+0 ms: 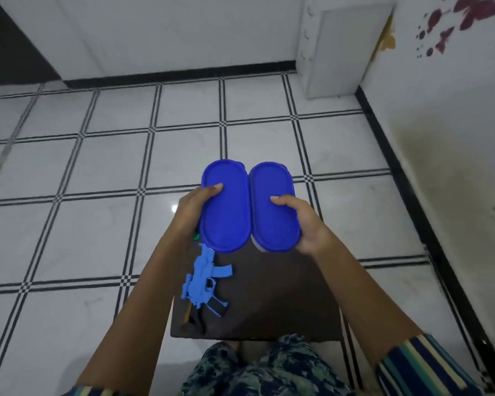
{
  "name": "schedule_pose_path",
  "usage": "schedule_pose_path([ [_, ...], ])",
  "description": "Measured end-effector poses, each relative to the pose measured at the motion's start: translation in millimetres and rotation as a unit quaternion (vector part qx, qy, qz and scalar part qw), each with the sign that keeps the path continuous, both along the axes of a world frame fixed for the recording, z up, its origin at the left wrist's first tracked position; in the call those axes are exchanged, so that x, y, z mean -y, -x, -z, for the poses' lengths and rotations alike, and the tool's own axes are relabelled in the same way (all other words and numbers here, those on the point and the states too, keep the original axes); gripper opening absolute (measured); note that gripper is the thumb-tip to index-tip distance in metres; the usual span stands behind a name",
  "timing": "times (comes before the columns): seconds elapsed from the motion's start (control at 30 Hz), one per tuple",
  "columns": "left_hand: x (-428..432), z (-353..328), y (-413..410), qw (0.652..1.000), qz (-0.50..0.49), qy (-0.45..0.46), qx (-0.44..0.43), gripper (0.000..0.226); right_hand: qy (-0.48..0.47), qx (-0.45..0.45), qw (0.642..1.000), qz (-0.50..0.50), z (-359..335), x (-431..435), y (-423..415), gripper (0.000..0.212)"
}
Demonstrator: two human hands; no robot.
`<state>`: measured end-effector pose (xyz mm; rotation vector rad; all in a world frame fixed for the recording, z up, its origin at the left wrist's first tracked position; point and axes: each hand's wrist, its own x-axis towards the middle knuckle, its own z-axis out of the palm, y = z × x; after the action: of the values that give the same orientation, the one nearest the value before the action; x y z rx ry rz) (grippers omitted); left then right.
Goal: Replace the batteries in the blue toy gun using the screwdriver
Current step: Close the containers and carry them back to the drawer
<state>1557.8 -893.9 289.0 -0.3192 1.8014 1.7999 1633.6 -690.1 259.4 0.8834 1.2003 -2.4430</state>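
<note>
The blue toy gun (205, 281) lies on the left part of a dark brown stool top (275, 298), barrel pointing away from me. A screwdriver with a yellow and black handle (189, 312) lies partly under the gun's near end. My left hand (190, 208) grips the left of two oval containers with blue lids (226, 207), thumb on the lid. My right hand (300, 221) grips the right blue-lidded container (273, 207) the same way. Both containers are held side by side over the far end of the stool. No batteries are visible.
A small green object (196, 236) peeks out beside my left wrist. White tiled floor (97, 167) with black lines surrounds the stool. A white cabinet (340, 47) stands at the back right, and a stained wall (455, 138) runs along the right.
</note>
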Motion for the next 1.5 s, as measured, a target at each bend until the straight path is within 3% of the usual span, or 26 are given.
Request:
schedule_pose_path([
  [0.1,16.1,-18.4,-3.4,0.999,-0.051,-0.009,-0.014,0.048,-0.004,-0.01,0.998,-0.061,-21.1,5.0,23.0,0.048],
  [0.37,71.5,-26.1,-8.6,0.992,-0.126,-0.01,-0.024,0.05,-0.013,-0.014,0.986,-0.163,-28.0,45.3,52.1,0.051],
  [0.7,168.7,4.1,30.6,0.994,-0.104,-0.035,-0.021,0.054,-0.008,0.005,0.992,-0.127,-18.0,144.3,82.3,0.045],
  [1.07,377.6,4.7,114.9,0.997,-0.068,-0.029,0.022,0.044,-0.007,0.027,0.998,-0.048,-9.9,364.6,150.0,0.05],
  [1.5,506.1,-17.6,211.1,0.993,-0.106,-0.038,0.023,0.048,0.005,-0.021,0.995,-0.099,-32.1,490.6,265.3,0.046],
])
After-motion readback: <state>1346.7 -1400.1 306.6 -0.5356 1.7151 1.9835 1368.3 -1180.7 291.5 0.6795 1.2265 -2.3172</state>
